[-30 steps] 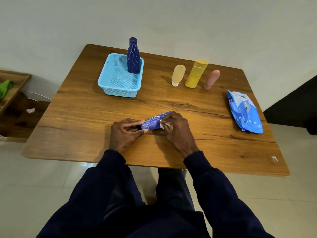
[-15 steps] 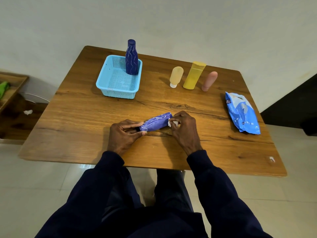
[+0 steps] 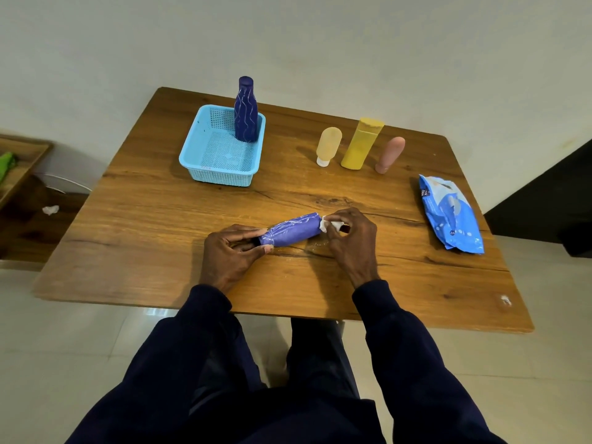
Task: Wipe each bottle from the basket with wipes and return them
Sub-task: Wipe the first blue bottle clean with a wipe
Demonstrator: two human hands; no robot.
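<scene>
Your counter is a wooden top filling the middle of the view, and your dark sleeves come in over its near edge. At its far left sits the basket, light blue and meshed, with the navy bottle standing upright in its far right corner. The pack of wipes lies flat near the right edge, well apart from both your grips. Between basket and pack, toward the far side, three bottles stand in a row. The yellow bottle is in the middle, the pale bottle just to its left stands on its white cap, and the pink bottle is just to its right. The purple bottle lies on its side on the counter near you, between your two grips, slanting from lower left up to the right. Your left grip is curled round the bottle's left, narrower end, thumb on the near side and fingers over the top. Your right grip is at the other end, its fingertips pinching the wipe. The wipe is a small white wad pressed against the bottle's right end. Whether those fingers touch the bottle itself cannot be told.
</scene>
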